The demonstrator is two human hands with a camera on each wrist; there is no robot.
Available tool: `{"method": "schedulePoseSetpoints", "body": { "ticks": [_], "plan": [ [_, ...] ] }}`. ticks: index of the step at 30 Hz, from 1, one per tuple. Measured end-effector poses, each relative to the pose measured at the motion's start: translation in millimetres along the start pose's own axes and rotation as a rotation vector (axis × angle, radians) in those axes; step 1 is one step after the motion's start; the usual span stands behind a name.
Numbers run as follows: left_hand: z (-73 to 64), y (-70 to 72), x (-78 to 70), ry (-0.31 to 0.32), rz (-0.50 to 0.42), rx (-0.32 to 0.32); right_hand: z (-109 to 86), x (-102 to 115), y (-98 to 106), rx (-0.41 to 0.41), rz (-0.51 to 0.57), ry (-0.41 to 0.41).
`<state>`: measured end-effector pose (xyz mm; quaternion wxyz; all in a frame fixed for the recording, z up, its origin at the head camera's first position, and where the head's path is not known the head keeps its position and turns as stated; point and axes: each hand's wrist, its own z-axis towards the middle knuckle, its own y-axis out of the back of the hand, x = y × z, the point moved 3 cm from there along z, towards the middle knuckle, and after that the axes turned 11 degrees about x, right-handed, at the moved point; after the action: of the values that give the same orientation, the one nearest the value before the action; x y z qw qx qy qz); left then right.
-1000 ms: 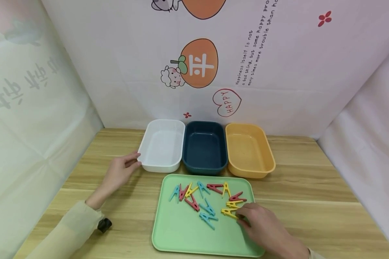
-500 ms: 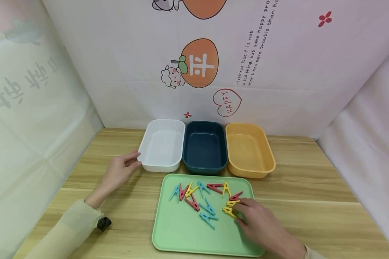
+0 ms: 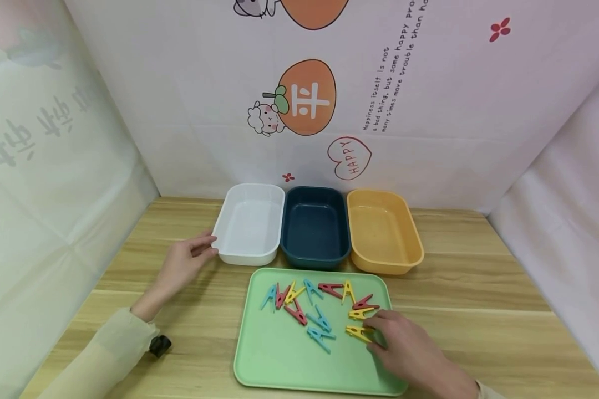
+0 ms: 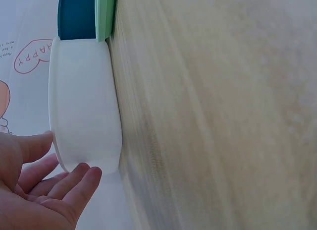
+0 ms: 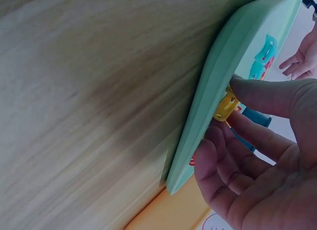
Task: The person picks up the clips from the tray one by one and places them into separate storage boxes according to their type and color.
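Note:
On the green tray (image 3: pixel 279 360) lie several small clothespins in red, blue and yellow. My right hand (image 3: pixel 404 346) pinches a yellow clothespin (image 3: pixel 358 332) between thumb and fingers at the tray's right side; the right wrist view shows the same yellow clothespin (image 5: pixel 227 105) at the fingertips. Just above it lies another yellow clothespin (image 3: pixel 360 313), beside a red clothespin (image 3: pixel 365 302). At the left, my left hand (image 3: pixel 182 266) touches the near left side of a white bin (image 3: pixel 249 259), its fingers loosely extended along the outer wall (image 4: pixel 86 101).
A dark blue bin (image 3: pixel 315 261) and a yellow-orange bin (image 3: pixel 386 267) stand in a row right of the white one, behind the tray. A printed cloth (image 3: pixel 429 166) hangs behind them. Near the left sleeve is a small black object (image 3: pixel 160 346).
The right hand reached slightly forward, then drew back. The pinched yellow clothespin has shifted slightly right and nearer, away from the other yellow one. The left hand keeps its place.

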<state>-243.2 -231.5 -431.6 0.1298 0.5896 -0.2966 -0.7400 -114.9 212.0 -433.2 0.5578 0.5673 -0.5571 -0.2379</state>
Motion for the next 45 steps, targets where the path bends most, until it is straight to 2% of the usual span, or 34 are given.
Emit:
{"method": "schedulePoseSetpoints", "body": {
  "ticks": [8, 15, 30, 35, 41, 45],
  "plan": [
    [-0.6, -0.1, 4.0, 0.009, -0.040, -0.016, -3.5, -4, 0, -0.052, 0.013, -0.035],
    [-1.0, 0.5, 4.8, 0.008, -0.067, -0.017, -3.1, -9, 0, -0.014, 0.070, -0.077],
    [-0.6, 0.8, 3.2, 0.003, -0.057, -0.020, -2.1, -14, -2, -0.017, 0.112, -0.067],
    [-1.1, 0.2, 3.1, 0.007, -0.057, -0.019, -4.4, -17, -2, -0.025, 0.209, -0.066],
    [-1.5, 0.4, 3.3, 0.009, -0.049, -0.021, -8.3, -20, 3, -0.053, 0.356, 0.014],
    [-1.3, 0.4, 4.1, 0.011, -0.044, -0.019, -7.9, -23, 8, -0.061, 0.410, -0.004]
  ]
}}
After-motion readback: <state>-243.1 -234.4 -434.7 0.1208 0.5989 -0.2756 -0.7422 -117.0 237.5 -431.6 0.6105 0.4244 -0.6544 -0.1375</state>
